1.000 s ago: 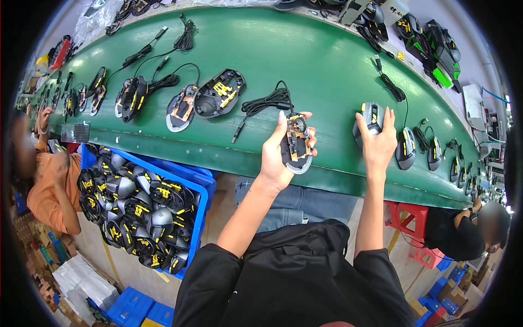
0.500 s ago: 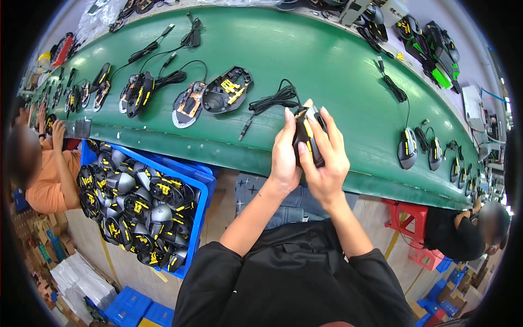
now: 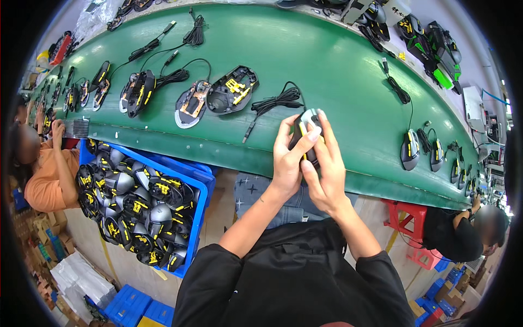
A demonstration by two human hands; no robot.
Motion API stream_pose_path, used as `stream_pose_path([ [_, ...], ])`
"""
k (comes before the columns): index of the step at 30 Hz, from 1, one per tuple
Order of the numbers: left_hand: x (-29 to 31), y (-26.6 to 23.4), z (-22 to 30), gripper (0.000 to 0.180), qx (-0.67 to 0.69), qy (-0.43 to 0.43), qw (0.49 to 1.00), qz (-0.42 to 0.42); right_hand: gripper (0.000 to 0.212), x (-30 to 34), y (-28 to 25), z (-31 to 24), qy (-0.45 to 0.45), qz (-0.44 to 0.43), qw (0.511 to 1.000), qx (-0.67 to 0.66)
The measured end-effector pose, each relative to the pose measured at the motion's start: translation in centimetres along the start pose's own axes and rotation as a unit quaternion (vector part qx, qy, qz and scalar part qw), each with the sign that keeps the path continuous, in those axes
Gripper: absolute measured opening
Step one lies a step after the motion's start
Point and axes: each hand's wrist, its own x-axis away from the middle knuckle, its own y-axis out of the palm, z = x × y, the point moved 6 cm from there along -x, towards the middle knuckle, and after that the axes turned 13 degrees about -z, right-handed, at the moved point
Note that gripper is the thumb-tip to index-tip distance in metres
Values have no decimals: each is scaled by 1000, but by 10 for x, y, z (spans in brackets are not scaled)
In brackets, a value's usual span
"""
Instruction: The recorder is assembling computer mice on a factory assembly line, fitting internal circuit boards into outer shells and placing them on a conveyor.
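Note:
Both my hands are closed round a black computer mouse (image 3: 297, 132) with yellow strips, just above the near edge of the green conveyor belt (image 3: 338, 65). My left hand (image 3: 289, 163) wraps its left side, the thumb lying across the top. My right hand (image 3: 328, 174) grips the right side, fingers stretched along it and thumb low on the near end. The palms and fingers hide much of the mouse. Its bundled black cable (image 3: 279, 101) lies on the belt beyond. Left of that sit an opened mouse base (image 3: 192, 103) and an upturned top shell (image 3: 233, 90) with yellow parts inside.
A blue crate (image 3: 202, 204) full of mouse shells stands left of me, below the belt. Finished-looking mice (image 3: 409, 150) lie along the belt at right. Co-workers sit at far left (image 3: 52, 174) and far right (image 3: 457, 234), near a red stool (image 3: 406, 220).
My left thumb has moved onto the top of the mouse, and my right fingers have shifted along its side. Mice and cables on the belt have slid slightly to the right.

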Motion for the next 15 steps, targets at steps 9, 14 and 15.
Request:
stream_pose_path([
  [9, 6, 6, 23, 34, -200, 58, 974, -90, 56, 18, -25, 25, 143, 53, 940, -304],
  [14, 13, 10, 34, 29, -267, 123, 933, -208, 43, 19, -32, 9, 84, 60, 966, -239],
  [15, 15, 12, 35, 28, -282, 137, 925, -216, 39, 16, -37, 3, 44, 65, 977, -197],
])
